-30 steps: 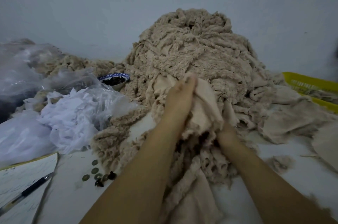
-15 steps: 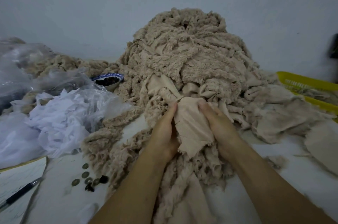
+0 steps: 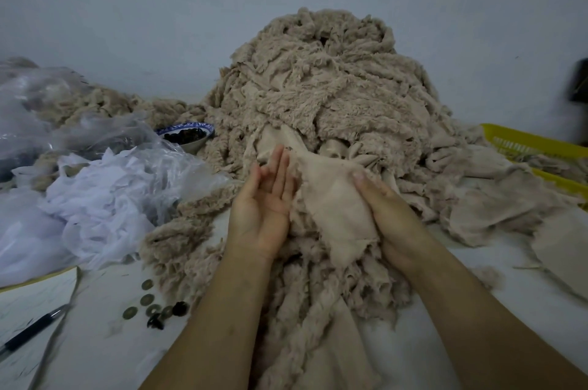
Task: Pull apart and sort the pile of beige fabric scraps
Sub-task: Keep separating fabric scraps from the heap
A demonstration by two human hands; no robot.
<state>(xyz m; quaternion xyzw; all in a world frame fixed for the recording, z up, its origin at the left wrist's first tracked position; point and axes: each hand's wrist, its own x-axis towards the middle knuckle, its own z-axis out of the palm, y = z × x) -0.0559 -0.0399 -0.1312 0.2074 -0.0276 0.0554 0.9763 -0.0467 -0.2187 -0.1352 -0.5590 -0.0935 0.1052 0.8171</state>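
Note:
A tall pile of fuzzy beige fabric scraps [image 3: 327, 81] rises against the wall at centre. At its foot lies a smooth beige scrap [image 3: 331, 201] with frayed edges. My left hand [image 3: 264, 208] is palm up with straight fingers, touching the scrap's left edge. My right hand [image 3: 381, 211] grips the scrap's right side, thumb on top and fingers hidden beneath. More fuzzy strips [image 3: 321, 287] trail toward me between my forearms.
White cloth and clear plastic bags [image 3: 95, 198] lie at left. A blue-rimmed bowl [image 3: 187, 135] holds dark pieces. Several coins and dark buttons [image 3: 152, 307], paper and a pen [image 3: 31, 330] sit front left. A yellow basket [image 3: 537, 147] stands right, flat beige pieces [image 3: 502, 201] beside it.
My left hand has let go of the scrap and opened palm up. The scrap has been drawn rightward and spread out under my right hand.

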